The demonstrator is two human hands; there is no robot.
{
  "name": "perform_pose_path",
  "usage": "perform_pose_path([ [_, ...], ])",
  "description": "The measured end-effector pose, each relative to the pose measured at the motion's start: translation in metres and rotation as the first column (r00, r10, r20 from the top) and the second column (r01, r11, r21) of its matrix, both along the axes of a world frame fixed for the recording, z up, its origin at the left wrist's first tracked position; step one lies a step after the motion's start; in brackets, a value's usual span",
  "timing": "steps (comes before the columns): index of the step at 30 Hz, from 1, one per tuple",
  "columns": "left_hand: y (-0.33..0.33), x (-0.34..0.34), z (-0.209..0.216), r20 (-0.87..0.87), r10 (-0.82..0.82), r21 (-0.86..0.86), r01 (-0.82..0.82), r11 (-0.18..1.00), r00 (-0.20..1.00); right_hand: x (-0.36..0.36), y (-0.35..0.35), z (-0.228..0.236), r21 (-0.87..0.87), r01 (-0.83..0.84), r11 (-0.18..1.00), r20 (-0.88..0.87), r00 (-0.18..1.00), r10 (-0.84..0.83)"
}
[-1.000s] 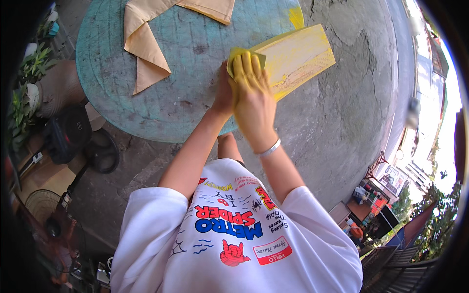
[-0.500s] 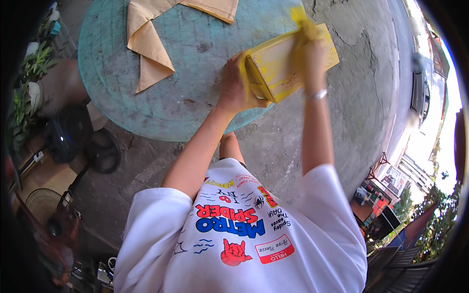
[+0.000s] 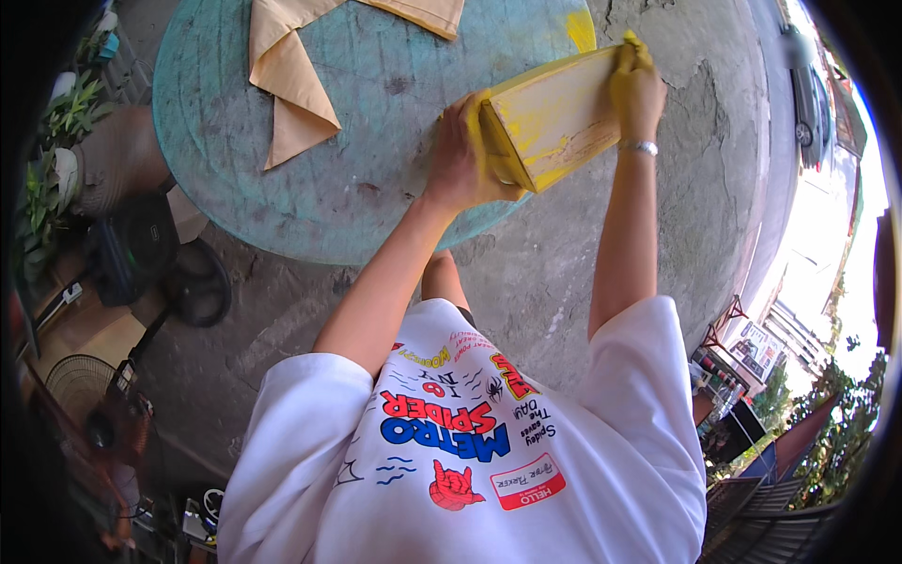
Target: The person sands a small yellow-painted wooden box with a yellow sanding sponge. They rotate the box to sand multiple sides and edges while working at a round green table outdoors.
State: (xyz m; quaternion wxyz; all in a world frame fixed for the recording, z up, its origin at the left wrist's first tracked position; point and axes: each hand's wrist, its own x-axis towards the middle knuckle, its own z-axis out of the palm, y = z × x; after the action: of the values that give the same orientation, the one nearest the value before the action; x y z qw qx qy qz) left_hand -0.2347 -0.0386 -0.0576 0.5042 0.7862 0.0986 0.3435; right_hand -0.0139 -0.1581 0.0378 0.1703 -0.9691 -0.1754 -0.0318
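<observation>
A wooden box [image 3: 554, 117], pale on its upturned face and streaked with yellow paint, is held tilted above the right edge of the round table. My left hand [image 3: 462, 155] is closed around its left end, with the fingers partly behind it. At the box's right end, my right hand [image 3: 639, 99] is closed with yellow-smeared fingers. Something small and yellow shows at its fingertips; what it is I cannot make out. On the pale face, yellow lies in patches, thickest towards the left and lower edges.
The round, worn blue-green table [image 3: 329, 207] bears a folded tan cloth [image 3: 301, 89] and a yellow paint patch [image 3: 581, 33] at its rim. To the left are a black speaker [image 3: 136, 246], a fan [image 3: 80, 383] and plants [image 3: 70, 127]. Cracked concrete floor [image 3: 695, 188] surrounds the table.
My right hand, blurred over the box's pale face before, has moved right to the box's far right end. My left hand keeps its hold, and the box has shifted only slightly.
</observation>
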Motion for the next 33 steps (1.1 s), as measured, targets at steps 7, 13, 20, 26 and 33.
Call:
perform_pose_path([
  [7, 0.013, -0.004, -0.006, -0.116, -0.031, -0.006, 0.031, 1.000, 0.993, -0.139, 0.049, -0.013, -0.077, -0.530, 0.844, 0.315, 0.791, 0.525],
  [13, 0.003, -0.001, -0.010, -0.038, -0.016, 0.067, 0.019, 0.998, 0.999, -0.016, 0.017, -0.011, -0.296, -0.151, 0.943, 0.189, 0.959, 0.212],
  [20, 0.007, 0.001, -0.016, -0.166, -0.061, 0.046, 0.070, 0.997, 0.984, -0.103, 0.047, -0.005, -0.119, -0.378, 0.918, 0.188, 0.899, 0.395],
  [26, 0.004, -0.001, -0.009, -0.003, -0.021, 0.056, 0.021, 0.998, 1.000, -0.030, 0.005, 0.002, -0.143, -0.139, 0.980, 0.059, 0.987, 0.149],
  [33, 0.006, -0.007, -0.015, -0.047, -0.026, -0.003, 0.026, 1.000, 0.999, -0.214, -0.033, 0.016, -0.129, -0.453, 0.882, 0.020, 0.888, 0.459],
])
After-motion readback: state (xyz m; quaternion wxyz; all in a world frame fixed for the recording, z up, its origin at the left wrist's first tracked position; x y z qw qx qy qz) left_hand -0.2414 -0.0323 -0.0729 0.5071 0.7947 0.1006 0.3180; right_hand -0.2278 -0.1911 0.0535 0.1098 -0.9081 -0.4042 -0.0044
